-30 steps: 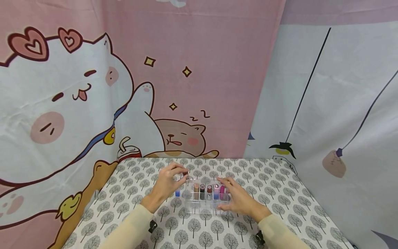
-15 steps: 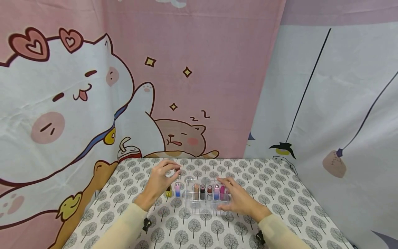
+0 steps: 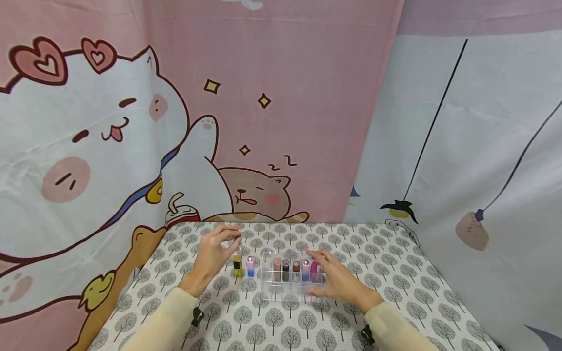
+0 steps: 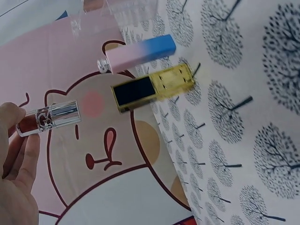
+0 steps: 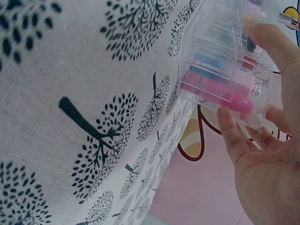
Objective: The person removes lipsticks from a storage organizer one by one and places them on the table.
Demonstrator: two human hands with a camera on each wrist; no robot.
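Note:
My left hand [image 3: 210,258] pinches a small lipstick [image 4: 49,118], dark red at one end and silver at the other, above the table to the left of the others. Just below it stands a yellow lipstick with a black band [image 3: 237,266]. Beside that one is a pink-to-blue lipstick [image 3: 250,266]. My right hand [image 3: 335,280] grips the right end of a clear plastic organizer [image 3: 274,292], thumb at the front and fingers at the back. In its back row stand several lipsticks, among them a magenta one [image 5: 215,91] at the right end.
The table is covered by a white cloth [image 3: 290,321] printed with grey trees. Behind it hangs a pink curtain [image 3: 307,122] with cartoon cats. The organizer's front row shows bare clear compartments.
My left hand has moved left with the lipstick, away from the organizer, bringing the yellow and the pink-to-blue lipsticks into view. My right hand stays on the organizer.

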